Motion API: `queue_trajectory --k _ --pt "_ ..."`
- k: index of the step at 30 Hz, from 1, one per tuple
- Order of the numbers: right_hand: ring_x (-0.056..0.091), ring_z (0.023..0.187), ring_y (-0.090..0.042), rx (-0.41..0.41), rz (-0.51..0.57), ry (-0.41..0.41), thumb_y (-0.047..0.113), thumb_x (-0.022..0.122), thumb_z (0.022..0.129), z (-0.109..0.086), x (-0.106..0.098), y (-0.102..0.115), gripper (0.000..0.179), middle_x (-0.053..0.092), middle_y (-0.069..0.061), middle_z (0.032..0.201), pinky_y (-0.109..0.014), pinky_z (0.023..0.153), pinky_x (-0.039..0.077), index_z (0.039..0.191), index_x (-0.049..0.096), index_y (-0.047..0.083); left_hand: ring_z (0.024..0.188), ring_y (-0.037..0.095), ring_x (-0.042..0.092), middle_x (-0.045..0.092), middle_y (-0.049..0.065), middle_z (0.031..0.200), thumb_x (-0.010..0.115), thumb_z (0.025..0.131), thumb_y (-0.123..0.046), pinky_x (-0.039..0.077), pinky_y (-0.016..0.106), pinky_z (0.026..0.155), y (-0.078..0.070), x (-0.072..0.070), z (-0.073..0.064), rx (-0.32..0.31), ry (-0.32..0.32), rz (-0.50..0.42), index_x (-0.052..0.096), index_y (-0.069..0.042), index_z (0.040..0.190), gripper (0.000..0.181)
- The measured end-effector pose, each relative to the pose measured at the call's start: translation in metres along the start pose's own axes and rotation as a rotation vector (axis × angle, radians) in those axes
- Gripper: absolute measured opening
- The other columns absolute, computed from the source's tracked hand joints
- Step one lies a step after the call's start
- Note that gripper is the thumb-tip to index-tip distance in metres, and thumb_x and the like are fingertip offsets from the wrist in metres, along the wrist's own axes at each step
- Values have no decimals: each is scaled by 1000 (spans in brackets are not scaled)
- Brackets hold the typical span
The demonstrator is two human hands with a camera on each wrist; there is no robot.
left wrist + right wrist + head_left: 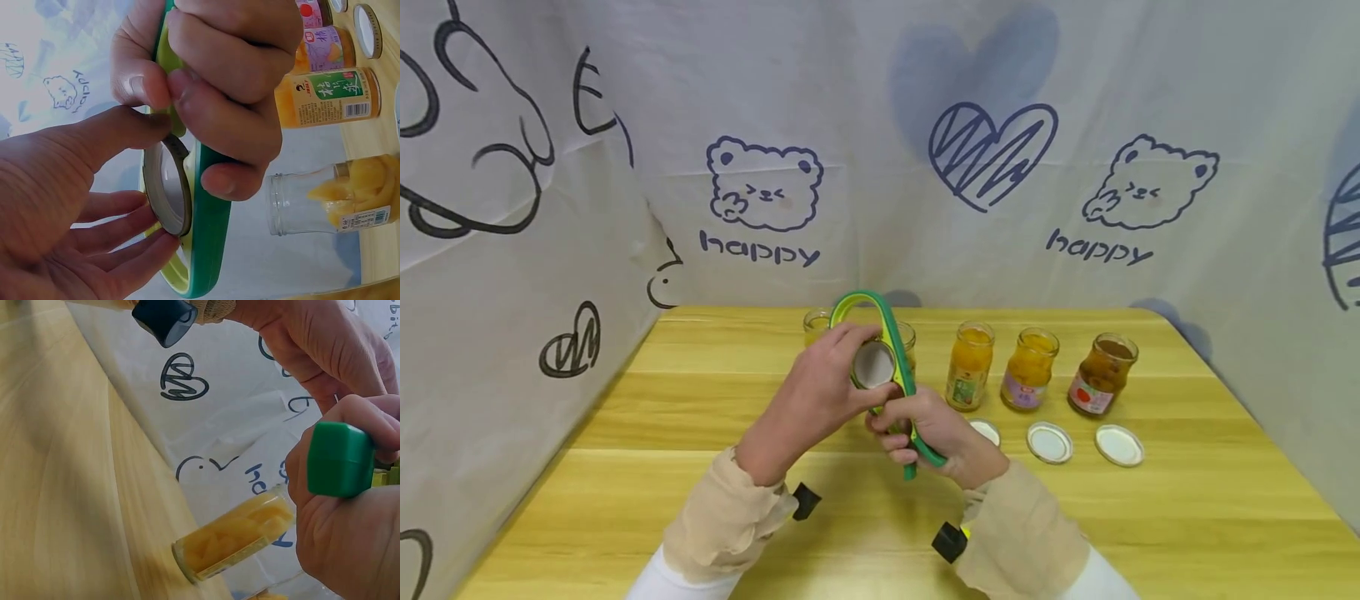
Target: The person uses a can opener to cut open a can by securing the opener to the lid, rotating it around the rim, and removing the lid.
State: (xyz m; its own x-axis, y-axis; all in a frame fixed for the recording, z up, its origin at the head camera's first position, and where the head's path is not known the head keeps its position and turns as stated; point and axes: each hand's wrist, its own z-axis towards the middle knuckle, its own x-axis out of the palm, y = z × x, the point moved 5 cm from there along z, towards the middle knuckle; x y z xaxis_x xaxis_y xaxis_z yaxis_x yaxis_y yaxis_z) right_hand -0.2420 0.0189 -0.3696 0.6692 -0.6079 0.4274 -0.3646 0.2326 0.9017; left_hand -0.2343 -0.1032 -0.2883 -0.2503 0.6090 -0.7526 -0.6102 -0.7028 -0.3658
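Both hands are raised over the middle of the table around a green and yellow jar opener (889,329). My right hand (936,425) grips its handles, with the fingers curled round them. In the right wrist view, a green handle end (340,459) sticks out of that fist. A round metal lid (874,365), its white inside facing me, sits in the opener's loop. My left hand (820,383) pinches this lid at its rim between thumb and fingers, as the left wrist view also shows.
Uncapped fruit jars stand in a row at the back: a tall one (970,367), a purple-labelled one (1028,371) and a darker one (1102,375). Two more (816,325) (908,337) are partly hidden behind the hands. Loose lids (1051,442) lie before the right-hand jars. A printed cloth (880,167) hangs behind.
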Motion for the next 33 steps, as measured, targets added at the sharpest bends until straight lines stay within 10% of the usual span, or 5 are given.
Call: queue_trajectory --k 24,33 --pt "37 50 -4 -16 6 33 12 59 95 -6 7 10 8 52 6 75 -16 44 35 97 52 16 88 24 76 77 16 115 89 80 -15 64 32 73 -10 -15 -5 138 -108 43 67 -1 127 54" --pt "38 52 -4 -61 35 -122 9 45 99 -15 -8 24 9 57 5 80 -14 45 35 96 47 17 97 28 76 74 15 121 90 80 -15 65 36 79 -10 -30 -9 114 -104 44 75 -10 123 46"
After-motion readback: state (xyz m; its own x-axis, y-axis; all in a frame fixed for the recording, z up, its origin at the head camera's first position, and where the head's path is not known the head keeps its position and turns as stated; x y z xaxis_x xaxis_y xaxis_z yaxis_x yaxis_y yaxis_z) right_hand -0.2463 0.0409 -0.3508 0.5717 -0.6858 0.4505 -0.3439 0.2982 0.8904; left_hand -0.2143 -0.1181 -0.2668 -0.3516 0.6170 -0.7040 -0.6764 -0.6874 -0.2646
